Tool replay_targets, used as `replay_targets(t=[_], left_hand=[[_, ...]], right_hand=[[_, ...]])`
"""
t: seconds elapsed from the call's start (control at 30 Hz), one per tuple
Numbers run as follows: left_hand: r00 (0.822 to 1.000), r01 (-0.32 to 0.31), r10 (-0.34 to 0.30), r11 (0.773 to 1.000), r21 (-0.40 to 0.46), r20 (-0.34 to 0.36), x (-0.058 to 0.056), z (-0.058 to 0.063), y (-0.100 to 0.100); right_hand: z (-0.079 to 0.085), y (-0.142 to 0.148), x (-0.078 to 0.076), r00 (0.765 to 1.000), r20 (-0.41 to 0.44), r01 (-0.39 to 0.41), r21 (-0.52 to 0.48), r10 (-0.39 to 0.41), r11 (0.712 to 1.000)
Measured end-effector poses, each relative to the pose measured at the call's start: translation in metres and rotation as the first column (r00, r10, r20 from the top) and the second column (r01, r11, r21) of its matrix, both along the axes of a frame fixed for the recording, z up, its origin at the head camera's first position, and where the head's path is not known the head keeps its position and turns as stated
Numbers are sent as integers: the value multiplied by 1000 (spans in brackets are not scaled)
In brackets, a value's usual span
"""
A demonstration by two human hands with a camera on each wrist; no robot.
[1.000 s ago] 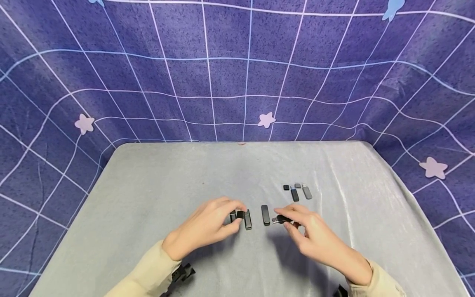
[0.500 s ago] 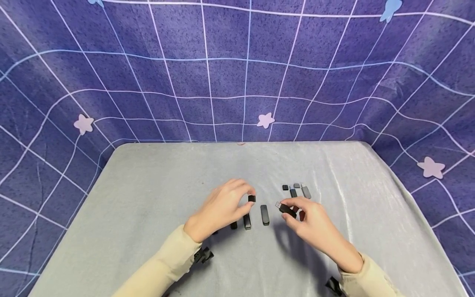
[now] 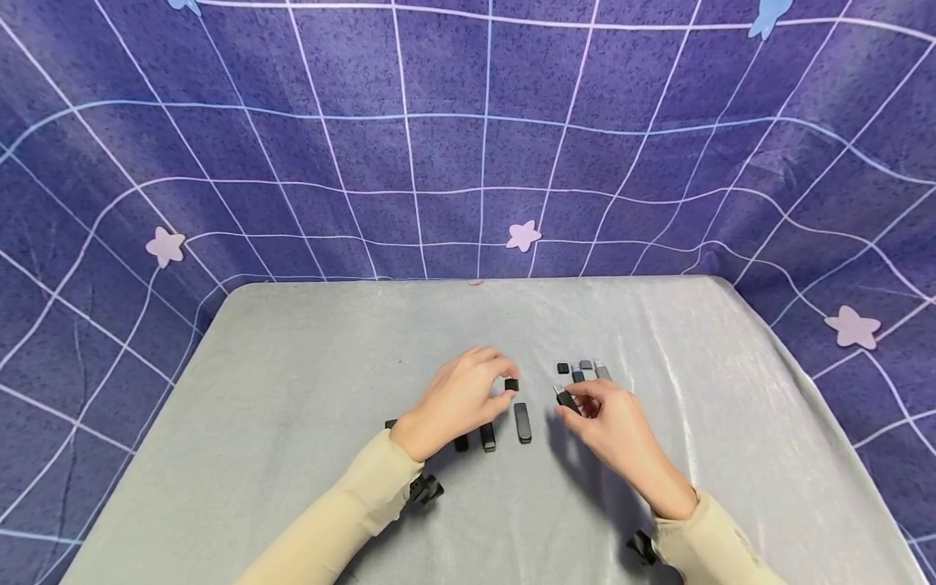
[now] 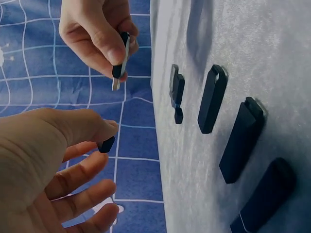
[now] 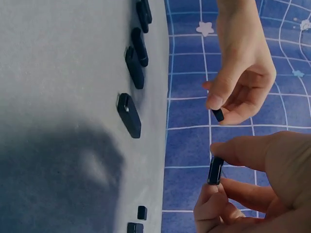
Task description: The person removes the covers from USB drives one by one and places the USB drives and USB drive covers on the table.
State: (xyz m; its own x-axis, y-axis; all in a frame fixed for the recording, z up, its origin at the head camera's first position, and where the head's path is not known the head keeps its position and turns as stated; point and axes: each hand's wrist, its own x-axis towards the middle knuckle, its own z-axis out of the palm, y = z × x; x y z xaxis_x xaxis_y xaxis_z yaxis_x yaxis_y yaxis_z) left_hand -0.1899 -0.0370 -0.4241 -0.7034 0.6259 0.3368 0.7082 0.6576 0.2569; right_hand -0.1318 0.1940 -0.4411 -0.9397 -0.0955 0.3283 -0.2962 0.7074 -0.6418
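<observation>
Grey, softly creased cloth covers the counter (image 3: 292, 349); beyond it hangs a blue-violet cloth (image 3: 329, 146) patterned with pale wavy grid lines and stars. Starting at the left, a cream sleeve (image 3: 354, 496) leads to the left grip (image 3: 464, 394), with a dark object (image 3: 391, 423) beside that wrist, too hidden to name. The left grip pinches a small, boxy black cap (image 3: 512, 384); whether the cap is hollow cannot be seen. Below the left grip lie a black flash drive (image 3: 461, 443) and a dark flash drive with a shiny end (image 3: 488, 439), their upper parts covered by the hand. Next, between the two grips, a slim dark-grey flash drive (image 3: 522, 422) with rounded corners lies uncovered. The right grip (image 3: 614, 418) holds an uncapped black flash drive (image 3: 567, 400), its bare metal plug apart from the black cap. Beyond the right grip, in order, are a squarish black cover (image 3: 562, 368), a blue-plugged flash drive (image 3: 578, 376), a grey cover (image 3: 586, 365) and a light-grey flash drive (image 3: 603, 371); the right hand blocks the near ends of both drives.
</observation>
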Motion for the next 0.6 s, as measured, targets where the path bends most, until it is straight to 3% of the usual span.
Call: replay_targets(t=[0.43, 0.6], left_hand=[[999, -36, 37, 998, -44, 17, -18, -2, 22], [998, -51, 53, 997, -51, 26, -28, -8, 25]], right_hand=[[-6, -1, -20, 998, -21, 63, -4, -63, 998], [-5, -1, -27, 996, -26, 85, 15, -85, 996]])
